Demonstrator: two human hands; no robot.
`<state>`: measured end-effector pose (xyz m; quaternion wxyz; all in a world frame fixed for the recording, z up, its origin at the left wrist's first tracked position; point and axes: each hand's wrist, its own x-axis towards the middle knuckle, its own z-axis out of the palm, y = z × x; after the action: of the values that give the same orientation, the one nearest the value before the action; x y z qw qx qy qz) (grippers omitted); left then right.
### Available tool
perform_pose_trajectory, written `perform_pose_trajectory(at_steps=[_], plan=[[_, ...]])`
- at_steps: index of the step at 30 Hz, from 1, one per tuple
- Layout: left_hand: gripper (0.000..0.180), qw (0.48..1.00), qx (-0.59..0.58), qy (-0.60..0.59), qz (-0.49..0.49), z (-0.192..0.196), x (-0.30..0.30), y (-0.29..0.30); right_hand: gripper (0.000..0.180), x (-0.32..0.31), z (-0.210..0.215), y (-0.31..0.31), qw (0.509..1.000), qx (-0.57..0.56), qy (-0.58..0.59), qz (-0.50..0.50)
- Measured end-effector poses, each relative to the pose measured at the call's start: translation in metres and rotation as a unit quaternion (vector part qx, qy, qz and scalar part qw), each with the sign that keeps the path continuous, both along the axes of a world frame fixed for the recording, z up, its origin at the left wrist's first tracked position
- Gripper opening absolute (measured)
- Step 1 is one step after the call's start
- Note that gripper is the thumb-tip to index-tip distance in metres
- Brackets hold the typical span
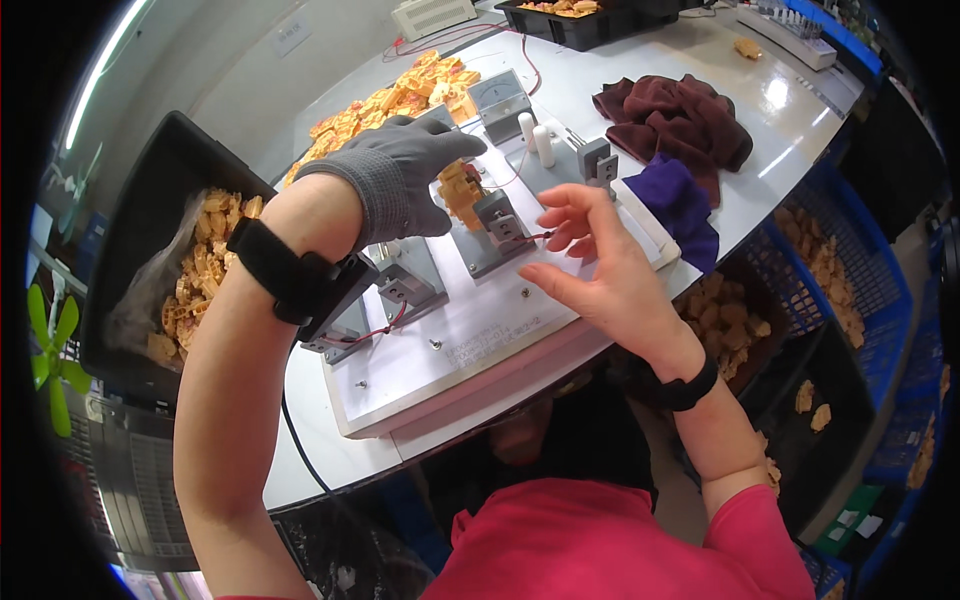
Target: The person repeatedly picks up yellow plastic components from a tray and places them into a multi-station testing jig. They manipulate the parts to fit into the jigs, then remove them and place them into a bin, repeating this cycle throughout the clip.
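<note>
Hanging over one white board (400,400) at the centre of the frame, two hands are seen. The gray-gloved left hand (410,180) is arched with fingers and thumb parted beside one golden piece (460,195); whether the piece is touched cannot be told. The bare right hand (600,260) is held released, its fingers loosely curved. The piece is seated at the middle gray fixture (500,225), at the centre of the frame. One dark band is worn on each wrist. Two white pegs (543,147) and one meter (500,100) are placed behind the fixture.

Open room is left between the hands, to the right of the piece. The board's front edge is set near the desk (580,75) edge, lower centre. Its right corner is bordered by one purple cloth (680,210), with one maroon cloth heap (680,125) just above. One loose piece (747,47) is laid at upper right.

One black bin (125,220) at left is filled with many golden pieces, too many to count; more are held by one black tray (600,35) at the top. A large pile (390,100) is heaped at upper left of centre. Tan pieces are contained in a blue crate (885,280) at right.
</note>
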<state>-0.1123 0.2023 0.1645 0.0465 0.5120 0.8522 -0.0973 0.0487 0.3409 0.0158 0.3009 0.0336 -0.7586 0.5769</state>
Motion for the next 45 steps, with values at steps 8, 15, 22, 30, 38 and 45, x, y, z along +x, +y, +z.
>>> perform_pose_trajectory(at_steps=[8,15,22,30,38,45], plan=[[0.075,1.0,0.001,0.009,0.025,-0.002,-0.005,-0.008,0.042,-0.007,0.0,-0.004,0.999,0.046,0.019,0.014],[0.073,0.999,0.025,0.009,0.029,-0.011,-0.004,-0.022,0.024,-0.001,-0.004,0.003,0.976,0.215,0.014,0.034],[0.073,0.999,0.031,0.009,0.015,-0.014,-0.009,-0.017,0.009,-0.008,-0.009,0.004,0.96,0.281,0.009,0.015],[0.076,0.999,0.042,0.001,0.018,-0.019,-0.009,-0.024,0.011,-0.012,-0.009,0.006,0.963,0.266,-0.004,0.033],[0.076,0.999,0.043,0.005,0.017,-0.017,-0.005,-0.024,0.011,-0.012,-0.011,0.005,0.961,0.276,0.002,0.019],[0.076,0.999,0.032,0.006,0.026,-0.016,-0.004,-0.024,0.01,-0.011,-0.011,0.001,0.963,0.271,-0.004,0.006]])
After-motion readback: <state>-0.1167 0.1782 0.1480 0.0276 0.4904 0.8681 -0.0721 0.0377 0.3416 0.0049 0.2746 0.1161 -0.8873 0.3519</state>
